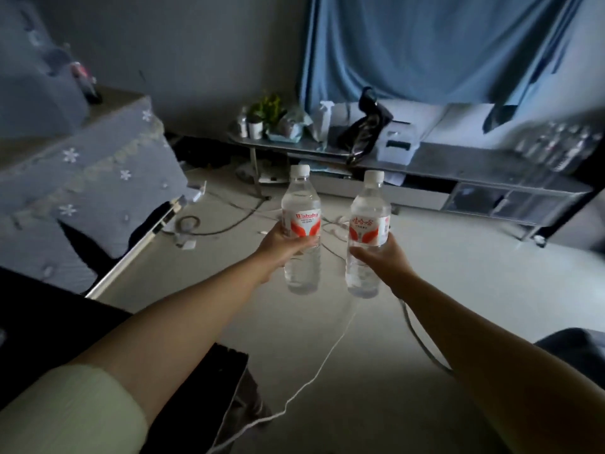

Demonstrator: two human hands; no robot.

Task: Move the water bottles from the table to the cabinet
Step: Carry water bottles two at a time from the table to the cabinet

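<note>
Currently left hand (278,244) grips left bottle (301,224), right hand (379,257) grips right bottle (368,231); both upright, in the air over the floor, facing a low cabinet (491,178) holding, probably, more bottles (556,145).

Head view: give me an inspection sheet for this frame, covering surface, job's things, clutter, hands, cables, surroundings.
Surface: low cabinet ahead, grey top.
Job's things: two water bottles, upright, capped; left bottle, right bottle; more bottles on the cabinet's right end.
Clutter: potted plant, spray bottle, black bag on the cabinet.
Hands: left hand grips the left bottle; right hand grips the right.
Cables: white cable and others across the floor.
Surroundings: blue curtain, covered furniture at left.
</note>
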